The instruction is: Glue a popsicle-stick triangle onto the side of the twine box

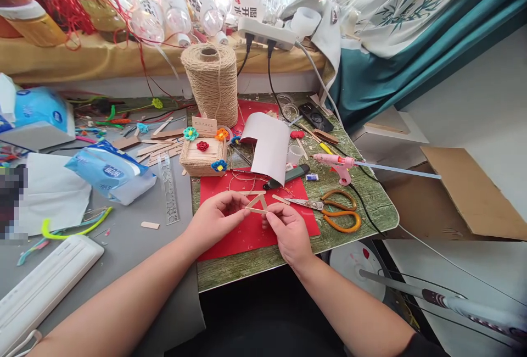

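Over the red mat [247, 233], at 6 o'clock on the cluttered desk [362, 203], the left hand [212, 218] and right hand [288, 230] each keep a narrow grip on the craft-stick triangle [257, 203]. Its three sides appear joined. A loose stick [281, 199] and scissors [335, 211] lie at 3 o'clock, the glue gun [335, 163] at 2 and the twine spool [211, 85] at 12.

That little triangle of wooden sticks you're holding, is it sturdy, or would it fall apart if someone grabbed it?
Probably very light: the left hand and right hand hold the stick triangle by fingertips alone. The flat sticks look stiff but thin enough to snap. Its corners are likely weakest, perhaps only glued, given the glue gun nearby.
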`<state>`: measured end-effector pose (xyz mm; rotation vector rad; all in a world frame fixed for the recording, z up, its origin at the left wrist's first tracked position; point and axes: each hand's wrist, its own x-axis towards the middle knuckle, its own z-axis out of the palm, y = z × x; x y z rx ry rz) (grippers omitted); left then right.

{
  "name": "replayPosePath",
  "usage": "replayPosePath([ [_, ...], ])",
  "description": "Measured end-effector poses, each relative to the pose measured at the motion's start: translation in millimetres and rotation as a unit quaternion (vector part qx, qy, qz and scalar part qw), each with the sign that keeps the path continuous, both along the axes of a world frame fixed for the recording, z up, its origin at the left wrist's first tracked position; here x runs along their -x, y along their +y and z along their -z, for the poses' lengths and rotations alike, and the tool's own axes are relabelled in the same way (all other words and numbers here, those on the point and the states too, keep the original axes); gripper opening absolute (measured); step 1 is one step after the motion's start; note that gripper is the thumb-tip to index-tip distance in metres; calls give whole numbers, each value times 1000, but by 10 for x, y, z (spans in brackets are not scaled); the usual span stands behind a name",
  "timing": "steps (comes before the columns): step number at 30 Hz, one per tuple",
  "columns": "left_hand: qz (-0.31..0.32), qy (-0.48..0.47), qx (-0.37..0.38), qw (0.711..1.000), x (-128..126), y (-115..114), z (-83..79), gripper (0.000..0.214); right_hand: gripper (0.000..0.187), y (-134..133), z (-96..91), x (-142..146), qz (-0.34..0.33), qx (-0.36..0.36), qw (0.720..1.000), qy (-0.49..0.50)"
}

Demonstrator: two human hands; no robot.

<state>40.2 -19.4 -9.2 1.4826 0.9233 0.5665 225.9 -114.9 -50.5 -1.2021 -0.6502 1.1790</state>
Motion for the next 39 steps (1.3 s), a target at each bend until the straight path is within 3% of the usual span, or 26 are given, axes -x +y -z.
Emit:
replayPosePath([
  [5,-10,-55,4,998,-5,-8,-23,26,18,-14,-73,8,-49,8,997,-52],
  [11,0,1,-62,998,23,-9,-69,18,14,6,-219,40,-94,-34,989,-105],
  [15,-10,-6,-71,997,36,-7,-76,18,10,-12,-218,60,-103,-42,985,-131],
  [17,-38,-19,-48,998,42,0,-72,21,11,-32,-178,39,-86,-37,986,-138],
  [20,-83,-50,-17,995,52,23,-56,25,16,-32,-125,-35,11,-25,992,-121],
  [22,-101,-60,-36,992,61,38,-44,27,18,4,-130,-92,60,-26,992,-106],
  [24,-108,-41,-102,988,77,49,-41,23,23,61,-178,-137,43,-47,993,-102],
  [27,-64,-4,-284,957,128,66,-48,9,20,143,-290,-179,10,-106,981,-165],
  [29,-5,1,-400,916,189,84,-43,6,10,175,-344,-200,44,-126,967,-217],
  [31,44,16,-466,884,264,100,-23,9,9,185,-356,-216,84,-123,965,-216],
  [35,118,58,-487,863,385,102,19,14,17,149,-299,-208,31,-111,983,-140],
  [39,153,62,-483,860,391,72,-14,16,21,91,-276,-143,-7,-119,983,-136],
])
